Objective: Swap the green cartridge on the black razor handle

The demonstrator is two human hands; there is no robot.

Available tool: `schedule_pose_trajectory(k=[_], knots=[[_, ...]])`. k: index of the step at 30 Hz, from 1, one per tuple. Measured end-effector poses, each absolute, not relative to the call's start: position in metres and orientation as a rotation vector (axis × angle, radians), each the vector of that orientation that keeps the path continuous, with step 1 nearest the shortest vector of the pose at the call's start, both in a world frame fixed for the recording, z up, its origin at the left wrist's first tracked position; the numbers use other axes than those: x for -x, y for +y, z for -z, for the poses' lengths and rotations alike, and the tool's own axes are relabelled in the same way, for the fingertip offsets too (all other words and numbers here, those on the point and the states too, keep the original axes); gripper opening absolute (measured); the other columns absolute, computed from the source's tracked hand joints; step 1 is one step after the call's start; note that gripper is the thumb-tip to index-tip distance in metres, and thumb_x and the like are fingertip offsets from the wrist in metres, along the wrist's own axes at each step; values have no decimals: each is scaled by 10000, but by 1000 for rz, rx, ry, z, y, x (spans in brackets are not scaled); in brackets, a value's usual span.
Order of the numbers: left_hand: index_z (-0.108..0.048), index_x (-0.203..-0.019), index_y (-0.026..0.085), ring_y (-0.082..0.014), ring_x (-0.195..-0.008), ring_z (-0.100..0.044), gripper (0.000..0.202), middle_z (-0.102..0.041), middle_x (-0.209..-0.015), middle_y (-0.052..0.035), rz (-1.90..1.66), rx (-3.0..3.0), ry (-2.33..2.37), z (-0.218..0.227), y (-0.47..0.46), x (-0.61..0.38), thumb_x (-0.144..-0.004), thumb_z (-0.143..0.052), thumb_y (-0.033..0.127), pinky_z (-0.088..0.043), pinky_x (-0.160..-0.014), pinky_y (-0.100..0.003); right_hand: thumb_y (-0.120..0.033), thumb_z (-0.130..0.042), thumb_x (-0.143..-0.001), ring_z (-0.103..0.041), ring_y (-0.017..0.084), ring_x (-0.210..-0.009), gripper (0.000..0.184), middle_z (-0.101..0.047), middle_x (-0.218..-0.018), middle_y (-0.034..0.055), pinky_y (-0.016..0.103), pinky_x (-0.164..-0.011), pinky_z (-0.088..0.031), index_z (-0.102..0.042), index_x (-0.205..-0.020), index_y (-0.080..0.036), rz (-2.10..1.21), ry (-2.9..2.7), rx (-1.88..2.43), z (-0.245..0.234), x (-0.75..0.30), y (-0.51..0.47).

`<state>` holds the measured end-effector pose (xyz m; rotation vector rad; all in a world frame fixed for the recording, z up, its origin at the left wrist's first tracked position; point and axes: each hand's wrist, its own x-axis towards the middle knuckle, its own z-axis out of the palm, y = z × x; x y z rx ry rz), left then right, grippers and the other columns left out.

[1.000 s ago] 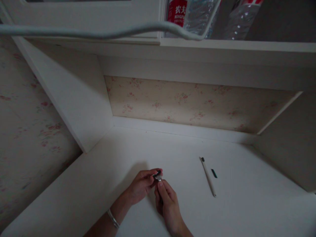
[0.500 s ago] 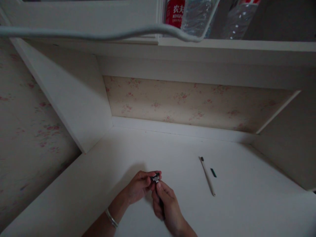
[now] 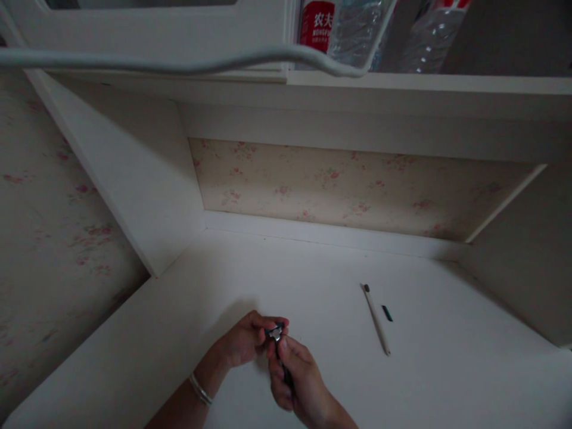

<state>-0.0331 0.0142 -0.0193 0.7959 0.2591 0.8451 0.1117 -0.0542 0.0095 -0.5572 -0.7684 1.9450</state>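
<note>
A razor point(image 3: 276, 333) with a shiny silver neck and a dark handle is held low over the white desktop. My right hand point(image 3: 298, 375) is closed around its handle, part of which the fingers hide. At the razor's head end, my left hand point(image 3: 241, 341) pinches with thumb and fingers. Those fingers cover much of the head, so its edges are hard to make out. A bracelet point(image 3: 201, 389) circles my left wrist.
A slim pale stick point(image 3: 378, 322) with a dark tip lies on the desktop point(image 3: 214, 268) to the right, beside a short dark-green strip point(image 3: 386, 313). Overhead, a grey-white bent rod point(image 3: 179, 64) crosses in front of a shelf holding plastic bottles point(image 3: 317, 25). Side panels flank the desk.
Both hands have shifted slightly left and down with the razor. The left hand still pinches the head end while the right keeps the handle.
</note>
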Motion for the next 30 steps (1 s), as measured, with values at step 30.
schedule_pose_trajectory(k=[30], knots=[[-684,-971,179,-176,-839,-621,240,-692,-897,-62,-1127,-1141,747,5,16,16,-759,-690,292,-462,-819,-320,-532,-501,-860,-458,67,-445,399,-552,-748,12,196,-403,-417,-610,-887,-149,-1432,-1005,924,-8,-122,-35]])
